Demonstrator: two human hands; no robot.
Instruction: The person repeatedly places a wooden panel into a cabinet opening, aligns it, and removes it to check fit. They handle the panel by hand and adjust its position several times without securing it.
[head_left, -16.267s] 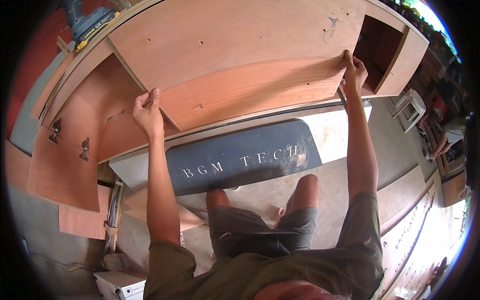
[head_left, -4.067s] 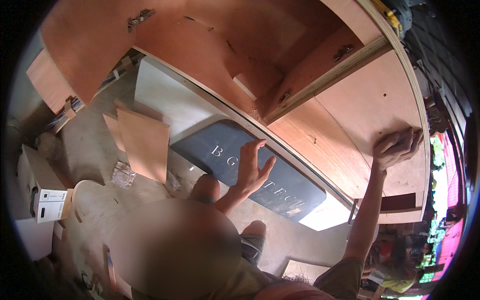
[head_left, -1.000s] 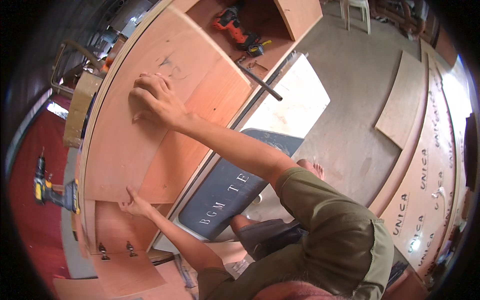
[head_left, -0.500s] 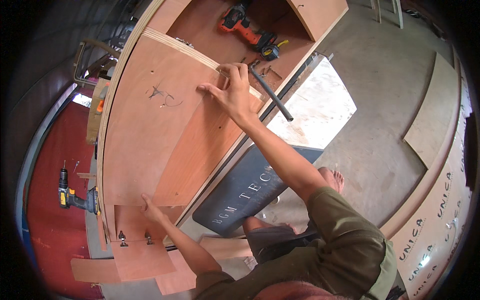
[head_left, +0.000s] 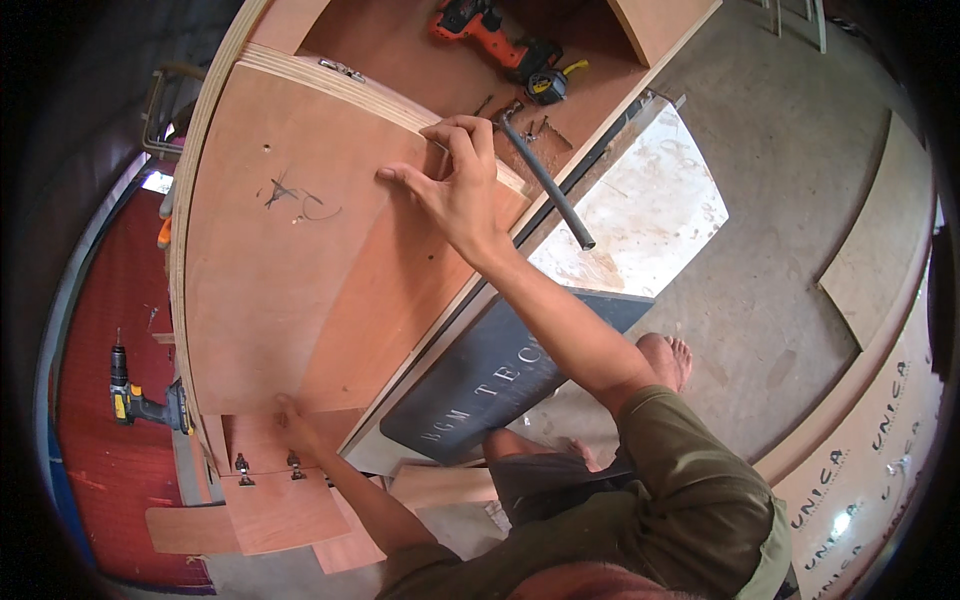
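A flat plywood panel [head_left: 275, 270] with dark scribbled marks lies in a wooden cabinet carcass [head_left: 186, 200]. My right hand [head_left: 460, 190] grips its far right edge, the thumb on the face and the fingers bent over the edge. At the near edge, my left hand [head_left: 298, 430] pinches the panel, its fingers partly hidden and a little blurred. Near my left hand, two metal hinges [head_left: 294, 465] join a small plywood flap [head_left: 285, 515] to the cabinet. A dark metal hammer-like tool [head_left: 550, 185] rests just right of my right hand, its handle jutting over the cabinet edge.
A red cordless drill [head_left: 490, 40] and a tape measure [head_left: 547, 86] lie in the far compartment, near loose screws. A yellow-and-black drill [head_left: 130, 390] stands out on the left against a red surface. Below right is a dark board [head_left: 480, 390]; plywood sheets [head_left: 880, 250] lie on the right.
The view has shifted slightly, so the cabinet appears further left. Both hands stay on the panel's edges, the left seeming slightly lower at the near edge.
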